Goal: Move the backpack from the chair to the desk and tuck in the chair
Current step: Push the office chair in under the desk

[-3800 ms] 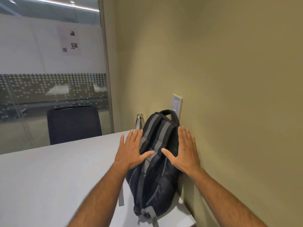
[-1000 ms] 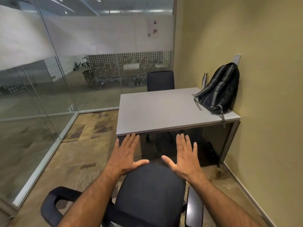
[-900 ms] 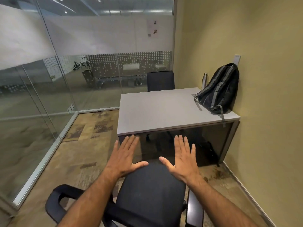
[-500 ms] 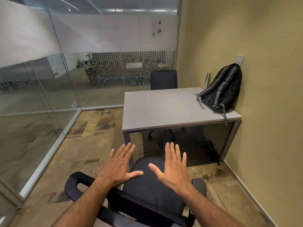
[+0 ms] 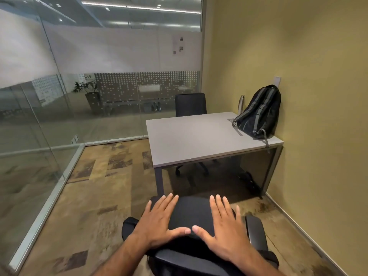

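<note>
The black backpack with grey straps (image 5: 258, 116) stands on the grey desk (image 5: 191, 136) at its far right corner, leaning on the yellow wall. A black office chair (image 5: 191, 212) with armrests stands in front of the desk, a short gap from its near edge, directly below me. My left hand (image 5: 159, 222) and right hand (image 5: 221, 226) are spread flat, palms down, over the chair seat, thumbs nearly touching. Both hold nothing. Whether the palms touch the chair is unclear.
A steel bottle (image 5: 241, 103) stands on the desk behind the backpack. A second dark chair (image 5: 190, 104) sits at the desk's far side. Glass walls (image 5: 39, 126) close the left and back; the yellow wall (image 5: 318, 116) runs along the right. Patterned carpet lies left of the desk.
I have stepped back from the backpack on the desk to stand behind the chair. Within the last second my hands have lowered over the seat and drawn closer together.
</note>
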Available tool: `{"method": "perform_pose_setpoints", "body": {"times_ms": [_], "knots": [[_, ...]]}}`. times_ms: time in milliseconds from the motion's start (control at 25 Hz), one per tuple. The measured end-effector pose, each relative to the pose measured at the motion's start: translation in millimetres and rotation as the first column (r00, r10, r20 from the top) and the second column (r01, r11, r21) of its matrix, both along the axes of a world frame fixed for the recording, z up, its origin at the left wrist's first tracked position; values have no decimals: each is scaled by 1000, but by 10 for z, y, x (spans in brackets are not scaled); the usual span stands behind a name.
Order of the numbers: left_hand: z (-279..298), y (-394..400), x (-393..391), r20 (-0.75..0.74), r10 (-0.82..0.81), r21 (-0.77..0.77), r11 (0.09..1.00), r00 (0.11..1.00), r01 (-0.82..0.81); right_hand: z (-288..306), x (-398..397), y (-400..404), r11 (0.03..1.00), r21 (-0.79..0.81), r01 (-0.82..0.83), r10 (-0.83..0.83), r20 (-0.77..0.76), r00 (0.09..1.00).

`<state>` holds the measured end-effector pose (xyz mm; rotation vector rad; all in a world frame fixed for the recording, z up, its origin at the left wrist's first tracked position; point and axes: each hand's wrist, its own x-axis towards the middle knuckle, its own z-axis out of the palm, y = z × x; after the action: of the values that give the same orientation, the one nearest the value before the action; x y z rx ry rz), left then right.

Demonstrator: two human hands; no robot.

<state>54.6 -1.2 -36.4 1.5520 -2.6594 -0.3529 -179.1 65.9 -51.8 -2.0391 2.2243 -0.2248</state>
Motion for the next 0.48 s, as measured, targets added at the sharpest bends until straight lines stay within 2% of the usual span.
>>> {"method": "perform_pose_setpoints", "body": {"times_ms": [240, 480], "knots": [[11, 212, 72, -48, -15, 38, 999, 999, 17, 73, -49, 418, 989, 86, 118, -114, -52, 992], [-1, 297, 53, -102, -19, -32, 999, 995, 15, 110, -58, 500, 978, 131, 164, -158, -54, 986]]}}
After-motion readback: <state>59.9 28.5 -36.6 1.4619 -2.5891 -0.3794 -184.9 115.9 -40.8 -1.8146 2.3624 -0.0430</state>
